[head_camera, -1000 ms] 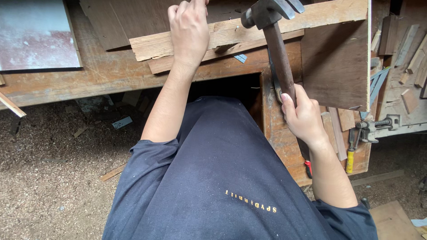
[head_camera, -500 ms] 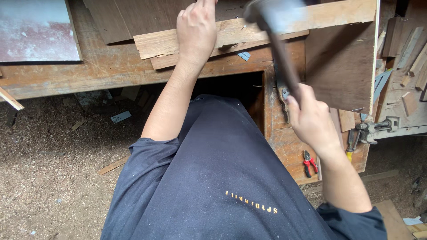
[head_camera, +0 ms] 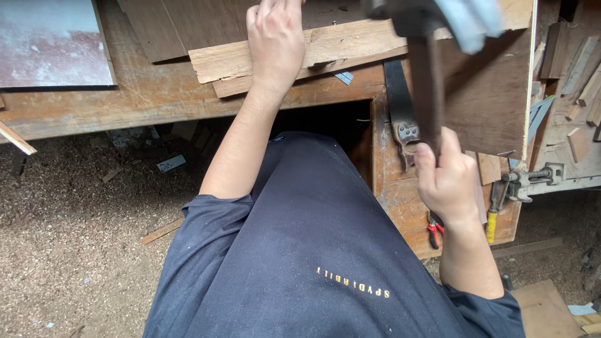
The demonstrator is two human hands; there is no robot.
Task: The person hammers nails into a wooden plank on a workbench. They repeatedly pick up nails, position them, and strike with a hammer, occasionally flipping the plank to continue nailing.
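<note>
Now, we are working at the bench:
Left hand (head_camera: 277, 40): we are pressing it flat on the wooden slat (head_camera: 350, 44), lying across the workbench (head_camera: 125, 100).
Right hand (head_camera: 447, 181): we are gripping the hammer (head_camera: 429, 81) handle, its blurred head raised above the slat.

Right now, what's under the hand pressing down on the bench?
Under the left hand lies a pale wooden plank, stacked on another strip. What's directly beneath the palm is covered.
</note>
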